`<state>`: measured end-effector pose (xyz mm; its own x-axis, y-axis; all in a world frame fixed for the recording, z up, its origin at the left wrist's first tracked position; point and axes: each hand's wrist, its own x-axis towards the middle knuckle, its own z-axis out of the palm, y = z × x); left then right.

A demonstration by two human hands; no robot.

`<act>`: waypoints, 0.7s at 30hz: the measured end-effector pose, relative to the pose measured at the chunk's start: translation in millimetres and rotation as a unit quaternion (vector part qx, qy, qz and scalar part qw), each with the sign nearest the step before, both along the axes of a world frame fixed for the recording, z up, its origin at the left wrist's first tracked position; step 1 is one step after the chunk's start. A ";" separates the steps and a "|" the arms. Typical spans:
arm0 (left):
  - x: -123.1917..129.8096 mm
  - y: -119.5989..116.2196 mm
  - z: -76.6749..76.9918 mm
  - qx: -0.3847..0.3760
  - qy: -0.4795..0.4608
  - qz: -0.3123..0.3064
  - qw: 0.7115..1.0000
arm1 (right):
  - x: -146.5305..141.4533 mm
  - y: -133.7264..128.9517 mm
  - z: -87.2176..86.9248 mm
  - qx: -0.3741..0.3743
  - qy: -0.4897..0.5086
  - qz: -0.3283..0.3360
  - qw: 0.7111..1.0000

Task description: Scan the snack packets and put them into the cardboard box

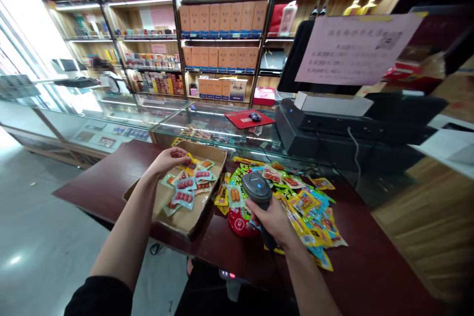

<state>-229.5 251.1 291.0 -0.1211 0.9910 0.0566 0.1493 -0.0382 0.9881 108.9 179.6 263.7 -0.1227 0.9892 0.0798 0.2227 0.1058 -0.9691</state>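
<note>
My right hand [272, 219] grips a dark handheld barcode scanner [257, 188], its head pointing up over the snack packets. My left hand [169, 159] reaches into a shallow cardboard box [185, 221] and rests on a yellow packet at the box's far end. Several small sausage snack packets [184, 191] in green-blue wrappers lie inside the box. To the right, a loose heap of yellow and blue snack packets [309, 206] is spread over the dark red table [111, 177]. A red packet [240, 223] lies just under the scanner.
Behind the table runs a glass counter [207, 123] with a red mouse pad and mouse [249, 118]. A black cash register with screen [333, 123] stands at the right. Shelves of boxed goods [222, 34] line the back wall. A person [107, 76] stands far left.
</note>
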 end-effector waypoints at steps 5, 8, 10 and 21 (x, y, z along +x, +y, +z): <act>-8.8 -12.6 3.0 -0.002 -0.004 0.013 1.000 | -6.2 -0.2 4.3 -0.044 -0.003 0.042 0.998; 8.9 -3.6 3.9 -0.001 0.001 -0.022 1.000 | -1.7 -2.4 5.4 -0.045 0.005 0.030 0.999; 30.2 6.4 3.8 -0.004 0.010 -0.058 0.998 | 5.5 -3.6 4.9 -0.046 0.010 0.014 0.999; 191.8 53.4 -22.7 -0.012 0.052 -0.302 0.952 | 72.1 -14.8 -5.7 -0.081 0.047 -0.091 0.991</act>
<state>-37.7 304.5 268.2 0.4760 0.8794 0.0128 0.2039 -0.1245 0.9711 181.0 164.7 258.0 0.0590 0.9951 -0.0793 0.1318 -0.0865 -0.9875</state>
